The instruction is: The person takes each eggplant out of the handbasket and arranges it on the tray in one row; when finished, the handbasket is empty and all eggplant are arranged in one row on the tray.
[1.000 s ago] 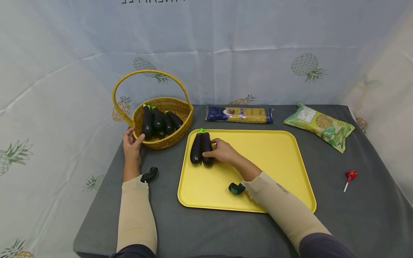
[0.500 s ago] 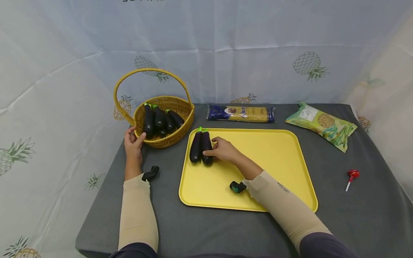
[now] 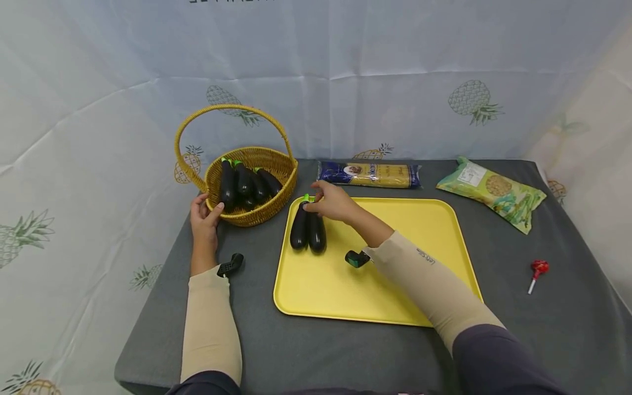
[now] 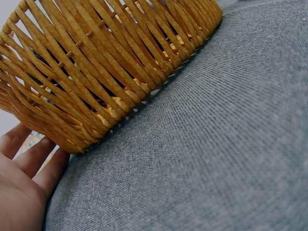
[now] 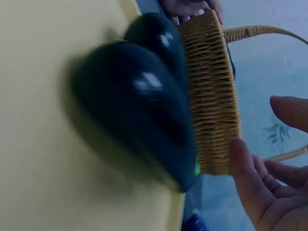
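Note:
In the head view, my left hand (image 3: 204,225) holds the near left side of a yellow wicker basket (image 3: 254,218), thumb at the rim and fingers along the outer wall. Several eggplants (image 3: 244,184) lie inside it. Two more sit side by side on the yellow tray (image 3: 395,263): a left eggplant (image 3: 298,230) and a right eggplant (image 3: 317,236). Over their green stem ends hovers my right hand (image 3: 336,204), partly hiding the right one's top. The right wrist view shows that hand's thumb and fingers spread apart, nothing between them, beyond the blurred eggplants (image 5: 130,106).
A blue and yellow pasta packet (image 3: 370,174) lies behind the tray. Further right are a green snack bag (image 3: 491,192) and a red lollipop (image 3: 540,267) on the grey tablecloth (image 3: 276,351). The basket's tall handle (image 3: 219,108) arches up at the back left.
My right hand has let go of the right eggplant on the tray and moved up and away toward the stem ends. The left hand stays on the basket.

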A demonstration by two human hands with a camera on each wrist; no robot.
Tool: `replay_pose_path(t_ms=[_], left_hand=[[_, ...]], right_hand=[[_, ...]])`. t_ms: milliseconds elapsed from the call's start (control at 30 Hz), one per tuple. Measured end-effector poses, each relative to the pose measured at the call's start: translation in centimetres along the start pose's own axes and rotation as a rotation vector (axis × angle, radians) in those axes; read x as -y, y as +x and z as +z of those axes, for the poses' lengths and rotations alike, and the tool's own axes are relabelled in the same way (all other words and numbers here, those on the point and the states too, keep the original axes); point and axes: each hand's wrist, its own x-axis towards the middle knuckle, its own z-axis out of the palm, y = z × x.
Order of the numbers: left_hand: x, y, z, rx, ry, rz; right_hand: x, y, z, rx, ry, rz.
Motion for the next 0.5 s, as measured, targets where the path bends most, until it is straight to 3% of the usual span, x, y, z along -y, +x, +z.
replay_pose_path(t_ms=[167,267,400,500], left_hand=[[0.0,0.2,0.0,0.016,0.018,0.012],[0.1,0.2,-0.1,0.021,0.036,0.019],[0.2,0.0,-0.2,0.019,0.047,0.019],[0.1,-0.1,-0.3,0.022,0.046,0.026]], right_hand=[[3.4,4.0,-0.1,0.018,-0.086,-0.122],[5.1,6.3,0.6,0.032,-0.081,-0.161],[6.6,9.3,2.3,0.034,-0.039,-0.156],[7.4,11.2,4.1,0.000,-0.077,-0.115]])
